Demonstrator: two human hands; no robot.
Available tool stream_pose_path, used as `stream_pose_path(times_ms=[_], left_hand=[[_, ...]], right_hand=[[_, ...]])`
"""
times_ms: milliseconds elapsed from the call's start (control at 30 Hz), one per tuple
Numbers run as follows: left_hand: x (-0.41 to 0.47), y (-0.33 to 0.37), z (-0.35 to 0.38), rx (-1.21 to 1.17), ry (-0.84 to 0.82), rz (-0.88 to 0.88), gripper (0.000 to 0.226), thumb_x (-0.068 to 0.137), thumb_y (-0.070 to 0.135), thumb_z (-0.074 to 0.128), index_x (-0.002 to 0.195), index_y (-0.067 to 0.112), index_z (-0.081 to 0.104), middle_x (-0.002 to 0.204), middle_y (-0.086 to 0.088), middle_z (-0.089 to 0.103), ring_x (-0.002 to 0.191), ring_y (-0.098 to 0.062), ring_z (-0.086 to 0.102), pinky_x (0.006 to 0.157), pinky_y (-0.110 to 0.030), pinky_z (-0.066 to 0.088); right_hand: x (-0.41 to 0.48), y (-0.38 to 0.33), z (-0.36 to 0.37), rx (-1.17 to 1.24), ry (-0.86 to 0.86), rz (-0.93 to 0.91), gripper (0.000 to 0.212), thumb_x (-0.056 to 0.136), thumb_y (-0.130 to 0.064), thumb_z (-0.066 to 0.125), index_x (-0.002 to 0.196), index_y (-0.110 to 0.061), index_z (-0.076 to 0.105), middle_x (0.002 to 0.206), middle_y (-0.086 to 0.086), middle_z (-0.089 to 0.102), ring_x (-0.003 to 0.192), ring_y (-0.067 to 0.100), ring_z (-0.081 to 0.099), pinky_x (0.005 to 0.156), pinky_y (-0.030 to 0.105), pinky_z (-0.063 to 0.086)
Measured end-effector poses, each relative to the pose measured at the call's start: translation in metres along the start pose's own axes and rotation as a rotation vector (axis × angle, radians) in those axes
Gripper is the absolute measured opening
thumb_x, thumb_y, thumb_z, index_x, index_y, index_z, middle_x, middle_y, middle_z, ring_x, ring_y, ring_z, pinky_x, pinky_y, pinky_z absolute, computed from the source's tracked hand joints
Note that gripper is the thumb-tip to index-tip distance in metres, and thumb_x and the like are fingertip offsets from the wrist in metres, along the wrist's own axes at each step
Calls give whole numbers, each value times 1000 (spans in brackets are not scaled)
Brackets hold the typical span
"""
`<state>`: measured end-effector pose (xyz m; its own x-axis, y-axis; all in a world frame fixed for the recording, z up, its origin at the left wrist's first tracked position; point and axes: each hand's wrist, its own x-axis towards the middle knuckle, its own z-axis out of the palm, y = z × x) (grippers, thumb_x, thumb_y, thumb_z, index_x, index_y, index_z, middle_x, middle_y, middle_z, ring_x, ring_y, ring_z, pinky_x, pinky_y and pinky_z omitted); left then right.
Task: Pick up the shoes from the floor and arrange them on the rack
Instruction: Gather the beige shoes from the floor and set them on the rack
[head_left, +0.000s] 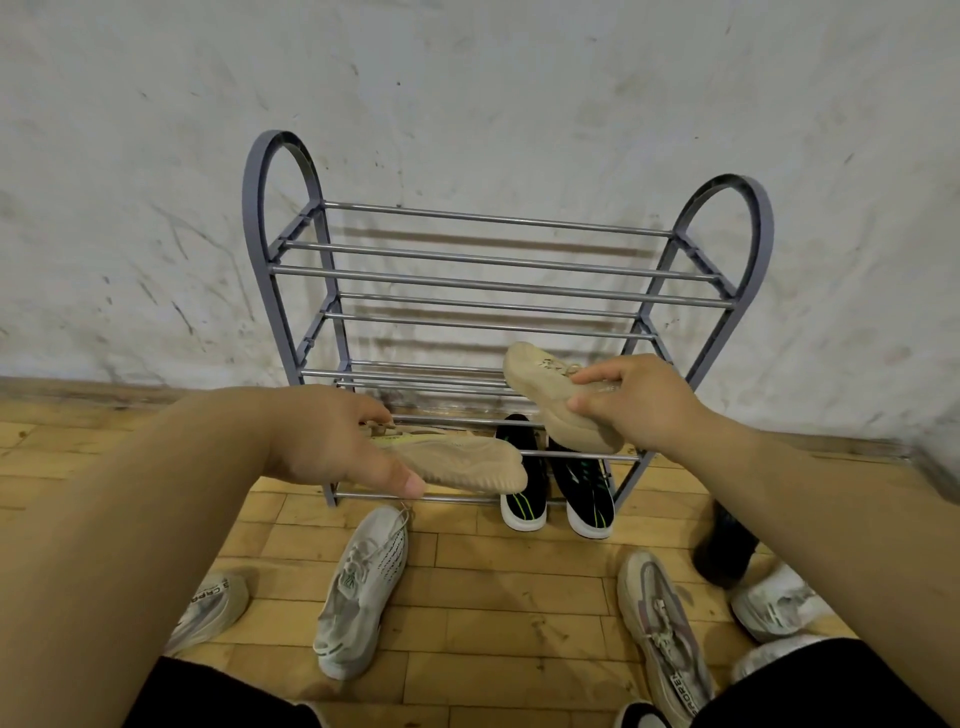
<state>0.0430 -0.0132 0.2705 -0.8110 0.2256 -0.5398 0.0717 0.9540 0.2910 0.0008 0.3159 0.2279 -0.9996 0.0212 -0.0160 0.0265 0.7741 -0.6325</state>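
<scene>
A grey metal shoe rack (498, 283) with several tiers of bars stands against the wall. My left hand (332, 441) grips a beige sneaker (467, 462) by its heel, held sideways in front of the lowest tier. My right hand (634, 402) holds the second beige sneaker (545, 384) tilted, toe up, in front of the rack's right side. A pair of black sneakers with green stripes (556, 488) sits on the bottom tier at the right, toes toward me.
Loose shoes lie on the wooden floor: a white sneaker (363, 587), a grey one at the left (213, 608), a grey-pink one (665, 629), white ones at the right (774, 603) and a black shoe (724, 551). My knees fill the bottom corners.
</scene>
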Motion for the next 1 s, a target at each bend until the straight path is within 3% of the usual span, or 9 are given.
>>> stream_pose_path(times_ms=[200,333,467,600,700,733,867,1000], left_hand=[[-5,-1,2,10,-3,5,138,35,97,57,156,36,31,165,6,30,146,-23,35,119,-42,31],[-10,-6,2,27,-10,-6,138,35,96,58,156,36,31,164,5,31,145,-23,36,119,-42,30],[-15,-11,5,71,-52,-40,134,37,96,61,155,38,32,163,5,32,145,-23,36,118,-42,30],[-17,-9,9,109,-73,-58,119,55,87,72,156,38,31,163,4,32,145,-23,36,116,-41,30],[-17,1,11,95,-56,-37,113,63,77,74,158,36,27,163,3,35,142,-22,41,112,-36,32],[-16,6,12,96,-55,-27,113,65,76,75,159,36,25,162,3,35,141,-22,43,110,-35,33],[-10,27,19,207,-56,50,118,66,78,74,160,37,16,165,6,30,146,-22,37,115,-38,34],[7,42,33,417,20,180,118,59,91,62,157,42,17,152,6,45,134,-23,49,104,-43,46]], right_hand=[[-13,-4,-4,-19,2,-30,28,82,-36,84,109,-32,79,120,-14,63,97,9,60,81,24,44],[-26,-9,-8,-9,-93,-93,24,81,-36,86,105,-35,79,115,-12,70,100,9,64,78,20,49],[-36,-10,-13,-5,-242,-90,18,76,-33,90,92,-39,81,95,6,79,70,23,69,69,38,59],[-42,-3,-9,-126,-271,-91,20,76,-34,90,93,-39,81,106,-11,75,94,16,73,88,36,60],[-40,9,-1,-171,-247,-91,20,80,-31,88,98,-36,80,101,-26,66,80,-11,65,68,8,50],[-40,13,3,-200,-227,-96,22,82,-31,86,102,-34,80,101,-26,65,76,-12,62,66,5,44],[-43,41,26,-398,-96,-136,32,92,-37,74,123,-30,74,120,-5,68,109,12,60,80,18,34],[-48,76,46,-457,-75,-130,32,96,-36,67,126,-26,73,115,5,66,109,22,60,79,25,36]])
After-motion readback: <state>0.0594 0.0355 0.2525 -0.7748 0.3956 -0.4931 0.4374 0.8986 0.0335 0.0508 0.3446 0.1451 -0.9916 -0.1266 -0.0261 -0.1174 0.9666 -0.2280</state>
